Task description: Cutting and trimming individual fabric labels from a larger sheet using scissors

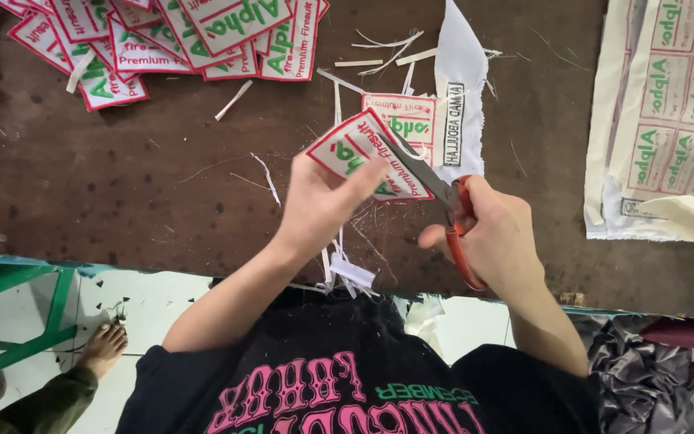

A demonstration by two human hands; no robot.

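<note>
My left hand [323, 201] pinches a white cloth patch [355, 145] with a red border and green and red lettering, held tilted above the dark wooden table [122, 177]. My right hand [500, 233] grips orange-handled scissors [453, 210]; their grey blades lie along the patch's right edge, cutting at the border. Under the patch lies a second similar patch [407, 116] on a white cloth strip [459, 88].
A pile of several cut patches [162, 40] lies at the table's far left. An uncut sheet of printed patches [668, 112] covers the right side. Thin white trimmings [347, 269] litter the table. A person's bare foot [102, 347] and a green frame [34, 321] are on the floor at lower left.
</note>
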